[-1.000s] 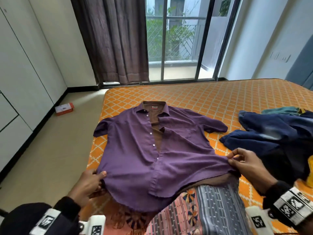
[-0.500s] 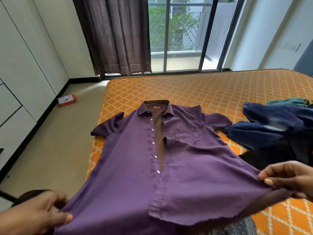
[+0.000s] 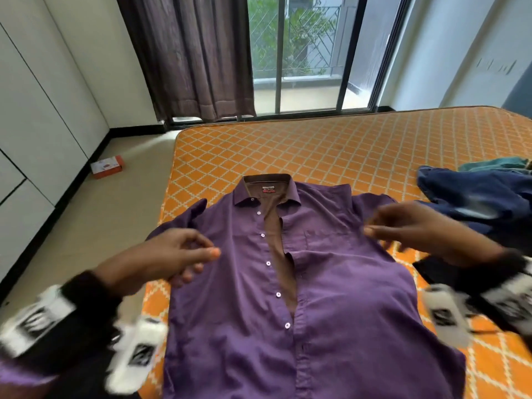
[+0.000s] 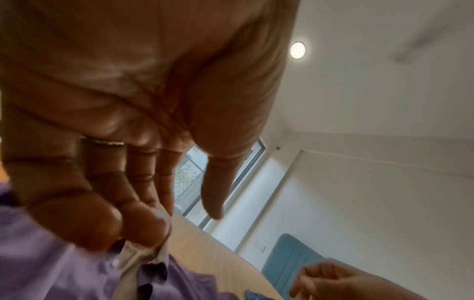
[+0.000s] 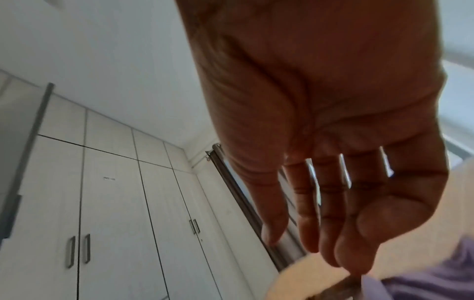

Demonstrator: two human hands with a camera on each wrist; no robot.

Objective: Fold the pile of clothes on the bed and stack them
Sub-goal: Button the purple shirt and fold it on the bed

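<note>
Purple shirt (image 3: pixel 316 283) flat, face up on bed (image 3: pixel 345 145), lower centre of frame. Your left hand (image 3: pixel 172 254) and right hand (image 3: pixel 417 228) hover near sleeves, fingers loosely spread, holding nothing. Step judged: spreading done, fold unstarted. Next: grip sleeve edges, fold inward. Unfolded pile (image 3: pixel 483 194) at right edge.

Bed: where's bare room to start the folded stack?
Bare mattress lies between the purple shirt collar and the far edge by the window. Crowded at right, where the dark blue clothes lie. Left hand and right hand hover over the shirt's sides.
</note>
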